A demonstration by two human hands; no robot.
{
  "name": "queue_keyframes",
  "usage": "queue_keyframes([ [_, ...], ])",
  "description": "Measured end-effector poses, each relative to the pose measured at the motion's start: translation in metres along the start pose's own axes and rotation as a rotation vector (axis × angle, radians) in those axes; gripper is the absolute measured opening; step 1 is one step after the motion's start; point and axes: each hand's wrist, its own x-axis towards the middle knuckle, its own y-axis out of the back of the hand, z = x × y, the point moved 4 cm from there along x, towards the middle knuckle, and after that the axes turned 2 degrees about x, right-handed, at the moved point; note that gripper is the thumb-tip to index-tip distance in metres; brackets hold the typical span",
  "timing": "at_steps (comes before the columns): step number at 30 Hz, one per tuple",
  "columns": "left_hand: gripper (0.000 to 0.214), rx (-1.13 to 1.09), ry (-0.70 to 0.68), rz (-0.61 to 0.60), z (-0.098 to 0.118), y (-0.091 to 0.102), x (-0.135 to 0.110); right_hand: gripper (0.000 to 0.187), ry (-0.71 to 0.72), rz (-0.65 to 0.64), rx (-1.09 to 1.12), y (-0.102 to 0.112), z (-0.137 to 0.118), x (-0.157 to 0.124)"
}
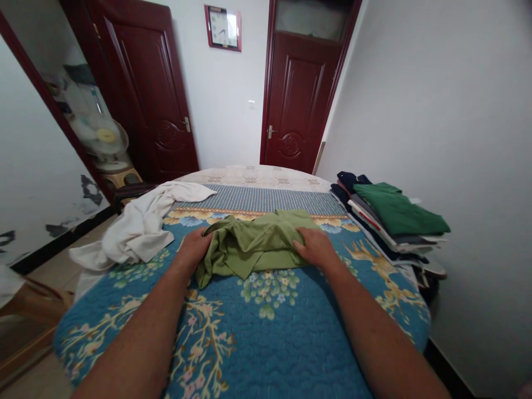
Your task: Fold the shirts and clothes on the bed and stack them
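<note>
A light green garment (261,241) lies bunched and partly folded across the middle of the table; its exact kind cannot be made out. My left hand (196,245) grips its left end, where the cloth is crumpled and hangs in loose folds. At the right end, my right hand (315,245) is closed on the cloth with the thumb on top. Between the hands the fabric lies flatter, with a pointed corner toward me.
A blue flowered quilted cover (282,343) lies over the round table. A crumpled white cloth (139,227) drapes over the left edge. On the right edge stands a stack of folded clothes, topped by a green garment (403,210). A wooden chair (37,305) is at left.
</note>
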Motion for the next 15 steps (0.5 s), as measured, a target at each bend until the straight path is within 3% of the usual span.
queue_keyframes([
  [2,0.041,0.132,-0.050,-0.033,0.002,0.000,0.001,0.035,-0.010,-0.103,-0.048,-0.002,-0.015,-0.002],
  [4,0.047,0.245,-0.093,-0.087,0.004,-0.001,0.002,0.026,-0.065,-0.120,-0.056,-0.003,-0.023,-0.001],
  [6,0.055,0.355,-0.146,-0.170,0.006,-0.005,0.002,0.026,-0.120,-0.036,0.070,-0.003,-0.032,0.000],
  [8,0.060,0.412,-0.208,-0.286,0.010,-0.012,-0.001,0.030,-0.123,0.086,0.392,-0.005,-0.045,0.000],
  [11,0.072,0.365,-0.308,-0.488,0.015,-0.025,-0.012,0.038,0.063,0.102,0.919,-0.013,-0.078,-0.002],
  [13,0.084,0.383,-0.369,-0.521,0.015,-0.033,-0.020,0.041,0.275,-0.017,1.044,-0.021,-0.103,-0.007],
  [15,0.074,0.487,-0.406,-0.456,0.012,-0.039,-0.023,0.041,0.451,-0.124,1.027,-0.030,-0.120,-0.012],
])
